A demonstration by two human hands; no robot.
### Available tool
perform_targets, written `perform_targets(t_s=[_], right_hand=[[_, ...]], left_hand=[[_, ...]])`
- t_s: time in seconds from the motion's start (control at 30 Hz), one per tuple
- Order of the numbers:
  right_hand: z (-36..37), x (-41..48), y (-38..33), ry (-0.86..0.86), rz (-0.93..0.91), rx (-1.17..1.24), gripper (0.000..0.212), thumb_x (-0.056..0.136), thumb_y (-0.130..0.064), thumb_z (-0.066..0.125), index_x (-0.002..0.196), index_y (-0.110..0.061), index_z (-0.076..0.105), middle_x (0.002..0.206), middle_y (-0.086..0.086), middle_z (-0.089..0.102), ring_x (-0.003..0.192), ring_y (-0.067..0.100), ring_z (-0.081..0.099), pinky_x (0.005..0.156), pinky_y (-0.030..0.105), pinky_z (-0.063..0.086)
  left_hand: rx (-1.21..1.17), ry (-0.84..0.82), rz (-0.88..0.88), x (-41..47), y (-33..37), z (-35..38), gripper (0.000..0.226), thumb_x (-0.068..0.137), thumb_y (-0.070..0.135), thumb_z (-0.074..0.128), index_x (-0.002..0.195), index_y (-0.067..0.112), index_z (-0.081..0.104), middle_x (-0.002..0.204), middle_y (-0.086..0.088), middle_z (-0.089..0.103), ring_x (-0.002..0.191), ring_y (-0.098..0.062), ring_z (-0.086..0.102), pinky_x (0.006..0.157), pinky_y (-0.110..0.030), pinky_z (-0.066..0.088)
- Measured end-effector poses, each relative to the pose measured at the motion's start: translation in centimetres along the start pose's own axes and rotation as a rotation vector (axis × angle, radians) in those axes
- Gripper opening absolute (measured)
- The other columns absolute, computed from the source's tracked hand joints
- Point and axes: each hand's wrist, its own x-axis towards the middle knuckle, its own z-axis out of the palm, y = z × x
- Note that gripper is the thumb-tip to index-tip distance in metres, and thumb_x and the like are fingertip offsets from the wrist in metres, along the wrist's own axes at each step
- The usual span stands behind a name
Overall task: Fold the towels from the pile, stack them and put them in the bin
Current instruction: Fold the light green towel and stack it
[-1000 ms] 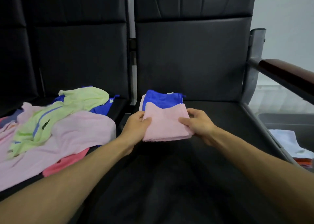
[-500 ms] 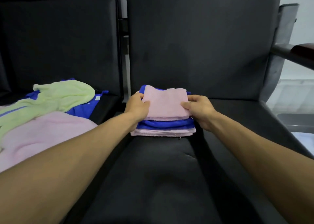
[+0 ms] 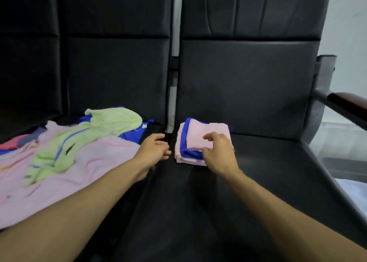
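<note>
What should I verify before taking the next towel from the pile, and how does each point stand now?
1. Folded stack squared: not ok; the top pink towel sits back, and the blue towel shows at left and front.
2. Left hand free: ok, holds nothing.
3. Right hand off the stack: not ok, it rests on the front corner.
4. Towel ready on the pile: ok, the light green towel lies on top.
5. Room in the bin: cannot tell, only its edge shows.

The towel pile (image 3: pixel 79 162) runs off the left edge. The right hand (image 3: pixel 218 152) covers the folded stack's (image 3: pixel 198 136) near corner. The grey bin (image 3: pixel 345 166) is cut off at right, its contents blurred.
</note>
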Motion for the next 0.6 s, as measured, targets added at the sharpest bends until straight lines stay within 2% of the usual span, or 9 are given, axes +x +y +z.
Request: perform_targets(t_s=[0.1, 0.2, 0.3, 0.37, 0.43, 0.5, 0.53, 0.6], right_hand=[[1.1, -2.0, -3.4, -0.125, -0.059, 0.028, 0.039, 0.091, -0.005, 0.056, 0.129, -0.014, 0.053, 0.130, 0.004, 0.053, 0.116, 0.017, 0.051, 0.093, 0.024, 0.042], [2.2, -3.8, -6.6, -0.268, -0.086, 0.094, 0.041, 0.093, -0.010, 0.058, 0.133, -0.014, 0.048, 0.116, 0.000, 0.060, 0.102, 0.011, 0.056, 0.082, 0.020, 0.044], [4.1, -5.2, -9.8, -0.363, -0.140, 0.087, 0.038, 0.093, -0.015, 0.059, 0.130, -0.015, 0.049, 0.096, -0.007, 0.064, 0.086, 0.004, 0.059, 0.072, 0.016, 0.046], [5.3, -5.5, -11.1, -0.413, -0.173, 0.056, 0.034, 0.092, -0.019, 0.060, 0.125, -0.016, 0.054, 0.089, -0.009, 0.064, 0.078, 0.001, 0.058, 0.064, 0.012, 0.044], [7.1, -5.8, -12.7, -0.452, -0.197, 0.048, 0.030, 0.091, -0.021, 0.061, 0.120, -0.017, 0.058, 0.086, -0.010, 0.064, 0.077, 0.005, 0.062, 0.069, 0.019, 0.051], [9.1, -6.0, -14.4, -0.485, -0.196, 0.094, 0.027, 0.090, -0.020, 0.061, 0.116, -0.015, 0.060, 0.090, -0.005, 0.067, 0.083, 0.014, 0.067, 0.081, 0.034, 0.057], [10.1, -6.0, -15.3, -0.499, -0.181, 0.139, 0.027, 0.090, -0.018, 0.060, 0.116, -0.013, 0.061, 0.093, 0.000, 0.068, 0.084, 0.017, 0.068, 0.083, 0.038, 0.057], [11.6, -5.9, -16.9, -0.526, -0.150, 0.213, 0.028, 0.091, -0.012, 0.058, 0.119, -0.010, 0.060, 0.096, 0.005, 0.067, 0.081, 0.017, 0.067, 0.077, 0.034, 0.059]], left_hand=[[0.024, -0.046, 0.002, -3.4, -0.2, -4.4, 0.028, 0.092, 0.002, 0.053, 0.118, 0.007, 0.061, 0.101, -0.012, 0.067, 0.084, -0.020, 0.066, 0.069, -0.024, 0.053], [0.116, -0.109, -0.004, -6.5, -0.4, -8.7, 0.019, 0.091, 0.004, 0.057, 0.106, 0.013, 0.066, 0.097, -0.010, 0.067, 0.080, -0.016, 0.065, 0.072, -0.024, 0.053], [0.236, -0.012, 0.031, -9.0, -1.3, -13.3, 0.019, 0.092, 0.010, 0.055, 0.104, 0.020, 0.066, 0.099, -0.004, 0.068, 0.088, -0.015, 0.067, 0.079, -0.026, 0.051], [0.381, 0.074, 0.064, -9.9, -2.2, -15.5, 0.021, 0.092, 0.012, 0.052, 0.105, 0.023, 0.064, 0.100, 0.001, 0.065, 0.092, -0.015, 0.064, 0.076, -0.022, 0.048], [0.509, 0.138, 0.064, -10.6, -3.2, -17.9, 0.025, 0.092, 0.012, 0.050, 0.110, 0.024, 0.062, 0.103, 0.004, 0.060, 0.097, -0.015, 0.058, 0.068, -0.018, 0.042], [0.512, 0.188, 0.028, -10.8, -4.1, -19.8, 0.027, 0.092, 0.012, 0.050, 0.114, 0.022, 0.061, 0.107, 0.004, 0.057, 0.098, -0.013, 0.054, 0.070, -0.021, 0.038], [0.503, 0.217, 0.008, -10.7, -4.5, -20.7, 0.027, 0.092, 0.012, 0.050, 0.114, 0.022, 0.061, 0.108, 0.004, 0.056, 0.097, -0.013, 0.051, 0.073, -0.022, 0.036], [0.493, 0.270, -0.005, -10.5, -5.2, -21.8, 0.028, 0.091, 0.012, 0.049, 0.114, 0.021, 0.061, 0.110, 0.003, 0.057, 0.098, -0.014, 0.051, 0.077, -0.024, 0.035]])
